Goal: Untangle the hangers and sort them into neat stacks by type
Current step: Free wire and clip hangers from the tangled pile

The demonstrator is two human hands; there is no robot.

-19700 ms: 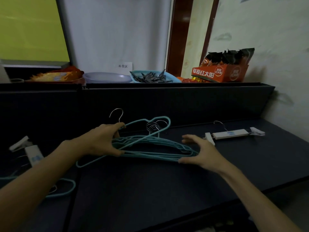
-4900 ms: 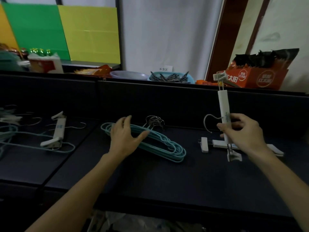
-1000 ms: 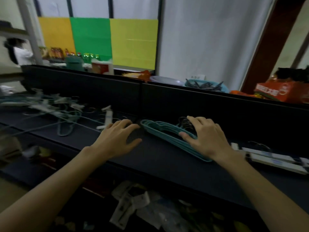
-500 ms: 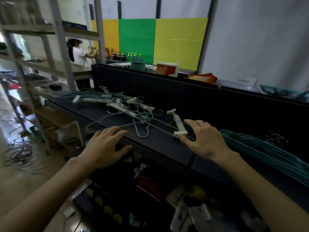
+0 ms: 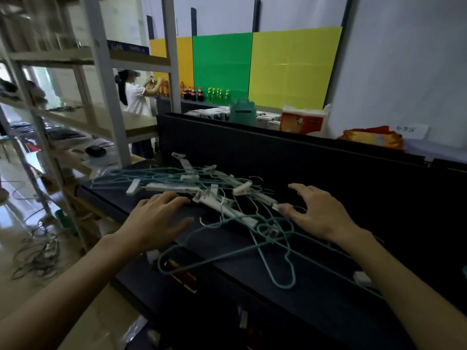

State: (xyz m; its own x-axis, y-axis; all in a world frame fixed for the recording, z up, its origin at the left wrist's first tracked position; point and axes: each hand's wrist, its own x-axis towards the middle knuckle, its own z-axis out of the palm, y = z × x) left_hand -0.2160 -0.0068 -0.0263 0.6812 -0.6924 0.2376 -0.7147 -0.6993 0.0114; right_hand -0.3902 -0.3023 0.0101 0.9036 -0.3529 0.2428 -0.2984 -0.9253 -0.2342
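While both hands hovered spread over it, the tangle of hangers [image 5: 202, 195] lay heaped on the dark counter [image 5: 316, 294], running from the far left end toward the middle. The left hand [image 5: 154, 221] was flat and wide, fingers straight, tips at the near edge of the heap beside a white clip hanger [image 5: 171, 187], gripping nothing. The right hand [image 5: 321, 213] was also wide with fingers splayed, its fingertips [image 5: 284, 207] at or just short of a white clip end (contact not clear in the blur), holding nothing. A teal wire hanger [image 5: 278, 251] sprawled nearest, one loop hanging past the counter edge. My read: everything there looked light; the teal wire ones likely thin, springy and coated, so grippy but prone to snagging by their hooks; the white clip ones likely stiff plastic bars with metal hooks, and the clips could catch on wires. Best hold was probably the near teal hanger's shoulder or neck, lifted slowly while the other hand pinned the heap, since yanking could drag the whole tangle off the edge.
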